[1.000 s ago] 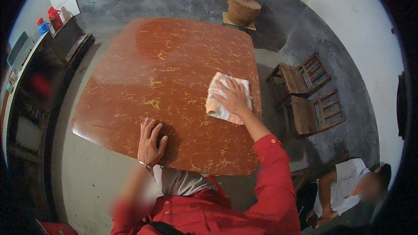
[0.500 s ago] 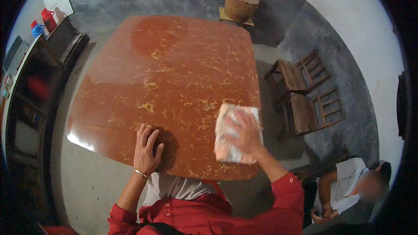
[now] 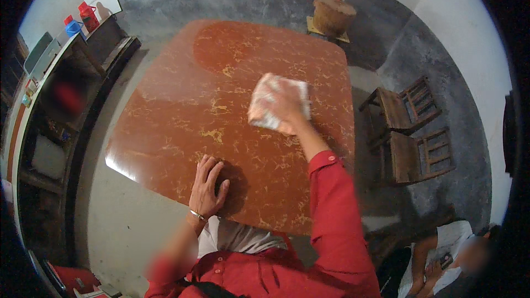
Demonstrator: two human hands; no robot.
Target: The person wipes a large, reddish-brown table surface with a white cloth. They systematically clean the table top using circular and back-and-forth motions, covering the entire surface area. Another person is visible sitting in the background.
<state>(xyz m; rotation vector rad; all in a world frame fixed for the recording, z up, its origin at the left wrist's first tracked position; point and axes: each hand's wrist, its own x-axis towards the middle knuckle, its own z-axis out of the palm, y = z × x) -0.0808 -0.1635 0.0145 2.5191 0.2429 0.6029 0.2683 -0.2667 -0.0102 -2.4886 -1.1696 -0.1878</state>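
Note:
A large brown-red table (image 3: 165, 116) with yellow marbled streaks lies in front of me. My right hand (image 3: 284, 105) presses on a folded white and orange cloth (image 3: 260, 111) on the right half of the tabletop, somewhat smeared by motion. The fingers spread over the cloth and hold it against the surface. By the near edge, my left hand (image 3: 208, 187) rests on the table with its fingers extended and nothing in it. A bracelet (image 3: 197, 214) circles that wrist.
Two wooden chairs (image 3: 395, 111) stand right of the table. A round wooden block (image 3: 334, 16) sits beyond its far right corner. At the left runs a shelf unit (image 3: 63, 165) with a red flask (image 3: 88, 16) on top. A person (image 3: 436, 256) sits at the lower right.
My right hand has slid the cloth away from the near right edge, farther up the table and slightly left. My left hand stays resting by the near edge. The view has shifted a little.

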